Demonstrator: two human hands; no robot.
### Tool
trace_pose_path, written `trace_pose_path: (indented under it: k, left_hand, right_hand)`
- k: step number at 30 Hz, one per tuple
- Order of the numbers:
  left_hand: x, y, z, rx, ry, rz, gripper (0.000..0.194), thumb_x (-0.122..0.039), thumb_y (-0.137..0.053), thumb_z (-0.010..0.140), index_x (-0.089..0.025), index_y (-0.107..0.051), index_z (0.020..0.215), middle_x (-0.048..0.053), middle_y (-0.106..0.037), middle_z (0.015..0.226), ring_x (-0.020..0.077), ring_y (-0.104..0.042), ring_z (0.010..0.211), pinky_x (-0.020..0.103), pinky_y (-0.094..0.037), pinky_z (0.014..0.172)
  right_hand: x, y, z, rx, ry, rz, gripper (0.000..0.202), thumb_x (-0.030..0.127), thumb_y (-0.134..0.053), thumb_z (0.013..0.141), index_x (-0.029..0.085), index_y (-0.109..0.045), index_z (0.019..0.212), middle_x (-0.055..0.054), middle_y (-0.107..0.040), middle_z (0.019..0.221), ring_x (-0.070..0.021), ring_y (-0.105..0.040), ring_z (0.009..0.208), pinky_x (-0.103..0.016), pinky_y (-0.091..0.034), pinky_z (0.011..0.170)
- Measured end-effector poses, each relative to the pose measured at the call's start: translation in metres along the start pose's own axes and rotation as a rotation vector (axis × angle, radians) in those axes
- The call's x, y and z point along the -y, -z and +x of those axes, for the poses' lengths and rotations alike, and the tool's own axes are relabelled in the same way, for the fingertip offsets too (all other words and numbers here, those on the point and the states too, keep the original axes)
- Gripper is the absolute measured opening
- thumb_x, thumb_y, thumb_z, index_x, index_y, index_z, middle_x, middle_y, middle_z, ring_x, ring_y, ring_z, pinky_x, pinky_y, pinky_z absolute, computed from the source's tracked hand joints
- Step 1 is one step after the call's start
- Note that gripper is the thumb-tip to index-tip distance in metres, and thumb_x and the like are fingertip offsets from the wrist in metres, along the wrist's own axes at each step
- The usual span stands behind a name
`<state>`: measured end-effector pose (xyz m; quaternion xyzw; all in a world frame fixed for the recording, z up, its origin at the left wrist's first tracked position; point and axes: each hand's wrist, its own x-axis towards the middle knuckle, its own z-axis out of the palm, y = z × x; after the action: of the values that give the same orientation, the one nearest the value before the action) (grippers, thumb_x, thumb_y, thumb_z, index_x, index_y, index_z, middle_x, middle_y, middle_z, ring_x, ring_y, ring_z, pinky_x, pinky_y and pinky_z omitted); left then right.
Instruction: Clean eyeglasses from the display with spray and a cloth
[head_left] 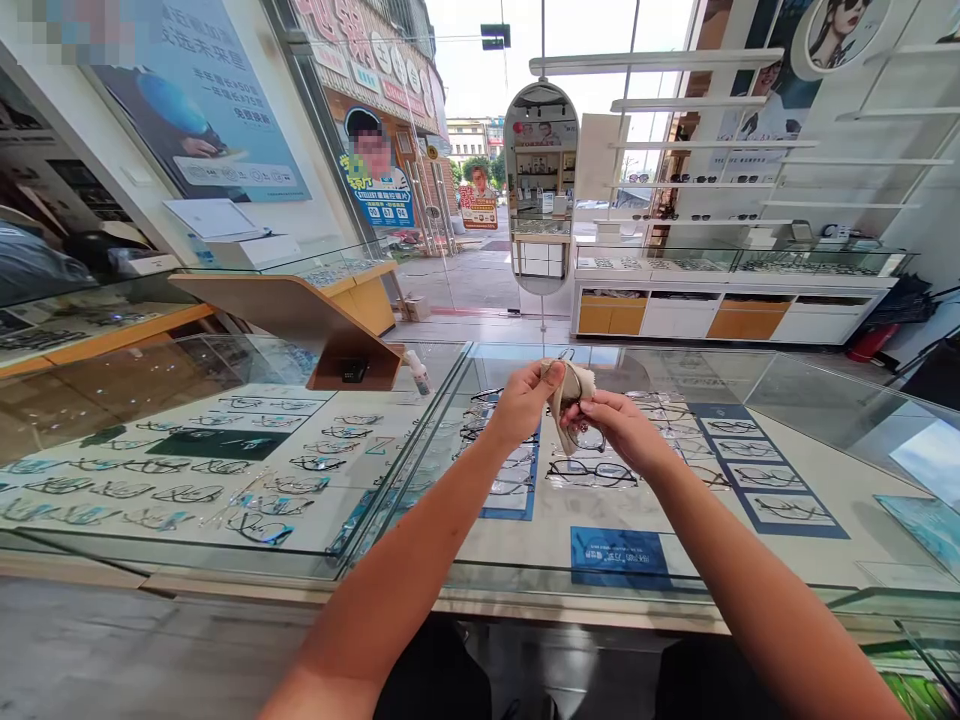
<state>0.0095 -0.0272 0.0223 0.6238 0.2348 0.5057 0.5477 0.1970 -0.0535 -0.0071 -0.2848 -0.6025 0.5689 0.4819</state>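
Observation:
Above the glass counter, my left hand [527, 400] is closed on a beige cloth [564, 430], its thumb pressing the folds from above. My right hand [619, 428] pinches a pair of eyeglasses [590, 440] at the cloth's right side. One round lens with a thin rim shows below my fingers. The cloth covers part of the frame, so the other lens is hidden. Beneath the hands, inside the case, lies a pair of black-rimmed glasses [592, 473] among several rows of frames.
The glass display counter [517, 590] spans the space before me. A small white bottle [417, 372] stands on it beside a brown tilted board [300, 310]. An oval mirror [541, 190] rises behind my hands. Farther back stands a white cabinet [682, 315] under wall shelves.

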Motion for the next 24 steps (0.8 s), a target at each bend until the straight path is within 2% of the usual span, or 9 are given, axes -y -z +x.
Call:
trace_pose_path:
  k: [3, 6, 8, 11, 15, 19, 21, 24]
  left_hand:
    - [-0.007, 0.008, 0.002, 0.122, 0.031, -0.036, 0.056, -0.072, -0.079, 0.087, -0.017, -0.069, 0.091, 0.003, -0.071, 0.072, 0.0169, -0.068, 0.062, 0.032, -0.058, 0.065]
    - [-0.015, 0.010, 0.001, 0.194, 0.044, -0.050, 0.049, -0.060, -0.087, 0.085, -0.016, -0.070, 0.100, 0.004, -0.073, 0.080, 0.0173, -0.071, 0.070, 0.032, -0.059, 0.073]
    - [-0.016, 0.008, -0.001, 0.190, 0.035, -0.053, 0.048, -0.053, -0.092, 0.082, -0.016, -0.068, 0.102, 0.004, -0.073, 0.080, 0.0163, -0.070, 0.070, 0.030, -0.059, 0.073]
    - [-0.010, 0.000, -0.003, 0.112, 0.004, -0.054, 0.048, -0.049, -0.094, 0.079, -0.018, -0.063, 0.099, -0.001, -0.068, 0.070, 0.0126, -0.063, 0.060, 0.028, -0.058, 0.066]
    - [0.001, -0.009, -0.006, 0.014, -0.038, -0.006, 0.043, -0.056, -0.082, 0.091, -0.021, -0.057, 0.093, -0.007, -0.056, 0.054, 0.0092, -0.049, 0.044, 0.023, -0.049, 0.049]
    - [0.002, -0.009, -0.006, -0.070, -0.064, 0.017, 0.048, -0.067, -0.069, 0.097, -0.020, -0.059, 0.089, -0.006, -0.054, 0.049, 0.0091, -0.046, 0.039, 0.021, -0.042, 0.041]
    - [0.000, -0.004, -0.003, -0.027, -0.043, 0.021, 0.054, -0.072, -0.069, 0.095, -0.019, -0.062, 0.088, -0.003, -0.059, 0.052, 0.0109, -0.052, 0.041, 0.023, -0.044, 0.043]
    - [-0.004, 0.009, 0.002, 0.123, 0.015, 0.018, 0.057, -0.074, -0.070, 0.093, -0.018, -0.064, 0.087, 0.002, -0.069, 0.063, 0.0151, -0.064, 0.053, 0.026, -0.054, 0.053]
  right_hand:
    - [0.008, 0.000, -0.001, -0.027, -0.003, 0.031, 0.027, 0.049, -0.078, 0.090, 0.022, -0.083, 0.087, -0.008, -0.079, 0.094, -0.0247, -0.065, 0.090, -0.042, -0.048, 0.091]
    - [0.013, -0.001, -0.001, -0.042, -0.005, 0.073, 0.029, 0.051, -0.081, 0.088, 0.022, -0.083, 0.086, -0.008, -0.078, 0.093, -0.0246, -0.065, 0.090, -0.041, -0.048, 0.090]
    - [0.013, -0.001, -0.001, -0.032, -0.008, 0.093, 0.030, 0.053, -0.082, 0.087, 0.023, -0.084, 0.087, -0.008, -0.078, 0.093, -0.0241, -0.064, 0.090, -0.041, -0.049, 0.090]
    - [0.008, -0.002, -0.001, 0.006, 0.008, 0.095, 0.032, 0.055, -0.081, 0.089, 0.024, -0.084, 0.091, -0.007, -0.078, 0.093, -0.0232, -0.063, 0.090, -0.039, -0.049, 0.090]
    - [-0.001, -0.004, -0.001, 0.060, 0.025, 0.033, 0.032, 0.055, -0.077, 0.095, 0.024, -0.084, 0.099, -0.006, -0.078, 0.096, -0.0210, -0.061, 0.087, -0.036, -0.046, 0.083]
    - [-0.006, -0.004, -0.001, 0.083, 0.027, 0.007, 0.031, 0.054, -0.078, 0.095, 0.024, -0.085, 0.101, -0.006, -0.078, 0.097, -0.0224, -0.064, 0.091, -0.038, -0.047, 0.089]
    - [-0.006, -0.003, -0.001, 0.069, 0.030, 0.027, 0.030, 0.053, -0.079, 0.094, 0.024, -0.086, 0.099, -0.006, -0.079, 0.098, -0.0230, -0.065, 0.093, -0.039, -0.048, 0.091]
    - [0.000, -0.003, -0.001, 0.033, 0.026, 0.056, 0.030, 0.053, -0.080, 0.092, 0.024, -0.086, 0.094, -0.006, -0.080, 0.098, -0.0228, -0.066, 0.092, -0.039, -0.048, 0.093]
